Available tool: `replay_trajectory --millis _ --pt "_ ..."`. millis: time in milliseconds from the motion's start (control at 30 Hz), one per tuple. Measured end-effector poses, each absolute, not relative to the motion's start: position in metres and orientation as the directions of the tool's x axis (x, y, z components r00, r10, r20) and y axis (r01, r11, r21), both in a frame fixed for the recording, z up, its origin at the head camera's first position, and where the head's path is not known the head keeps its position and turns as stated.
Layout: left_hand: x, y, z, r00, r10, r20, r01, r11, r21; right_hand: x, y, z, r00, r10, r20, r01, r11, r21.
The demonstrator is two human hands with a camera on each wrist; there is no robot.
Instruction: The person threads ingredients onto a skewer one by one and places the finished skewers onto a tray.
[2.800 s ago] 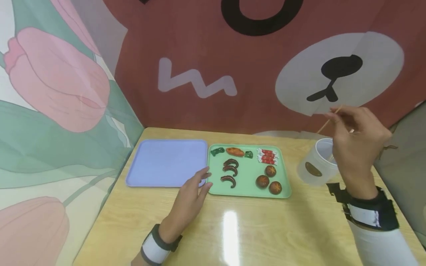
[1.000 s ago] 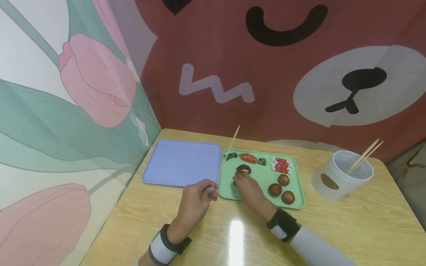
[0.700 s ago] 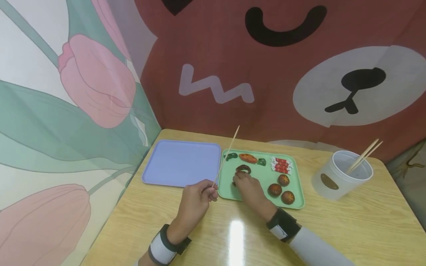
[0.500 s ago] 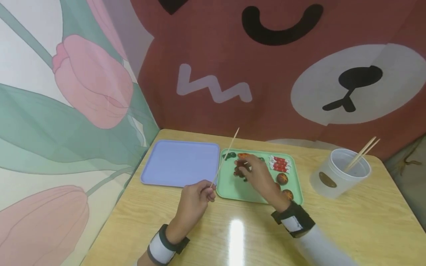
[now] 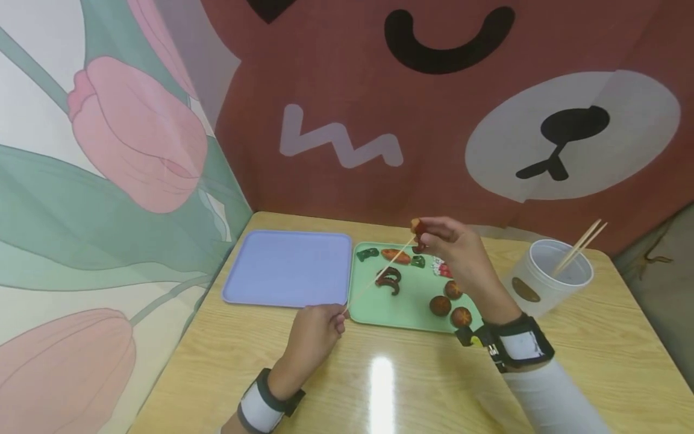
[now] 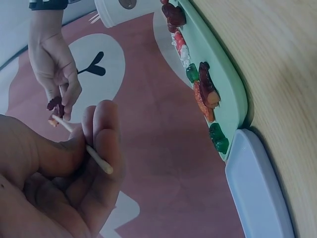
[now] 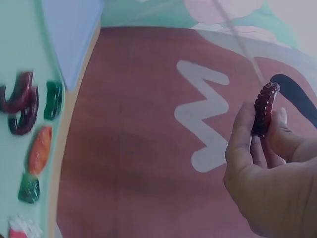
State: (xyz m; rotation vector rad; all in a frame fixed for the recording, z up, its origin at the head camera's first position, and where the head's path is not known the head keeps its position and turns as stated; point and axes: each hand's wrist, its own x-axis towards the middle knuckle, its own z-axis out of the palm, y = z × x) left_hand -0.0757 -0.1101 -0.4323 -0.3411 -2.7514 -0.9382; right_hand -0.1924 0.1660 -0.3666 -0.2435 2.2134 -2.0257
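Note:
My left hand (image 5: 317, 331) pinches the blunt lower end of a wooden skewer (image 5: 379, 274), which slants up to the right. Above the back of the green tray (image 5: 374, 317), my right hand (image 5: 461, 256) pinches a dark red toy octopus tentacle (image 7: 265, 109) between thumb and fingers. The skewer's tip meets the tentacle in the head view; whether it has entered cannot be told. Two more tentacles (image 5: 389, 280) lie on the green tray. Also there are brown toy mushrooms (image 5: 440, 305), an orange piece (image 5: 396, 256), green pieces (image 5: 367, 254) and red-and-white pieces (image 5: 441, 267), partly hidden by my right hand.
A bluish-purple tray (image 5: 287, 265) lies left of the green one. To the right stands a frosted plastic cup (image 5: 544, 292) with wooden skewers (image 5: 580, 247) leaning in it. A printed wall covering (image 5: 325, 187) rises behind the wooden table (image 5: 303, 386).
Earlier my right hand was at the cup, then over the tentacles. It has since lifted one tentacle up and right to the skewer's tip. My left hand has taken hold of the skewer.

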Motion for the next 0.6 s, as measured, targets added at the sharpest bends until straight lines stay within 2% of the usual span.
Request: replay_trajectory --millis 167,433,600 --pt "-0.0750 -0.1090 -0.4331 -0.947 0.155 0.280 0.291 0.782 0.552 -0.1918 0.1652 -0.3674 -0.973 -0.230 -0.035 0.040 -0.016 -0.999" --pt "-0.0735 -0.1081 -0.4297 -0.945 0.152 0.291 0.290 0.800 0.525 -0.1915 0.1619 -0.3667 -0.973 -0.227 -0.044 0.031 0.057 -0.998" --pt "-0.0726 -0.1086 -0.4288 -0.940 0.144 0.308 0.288 0.819 0.496 -0.1912 0.1634 -0.3663 -0.973 -0.225 -0.046 0.035 0.051 -0.998"
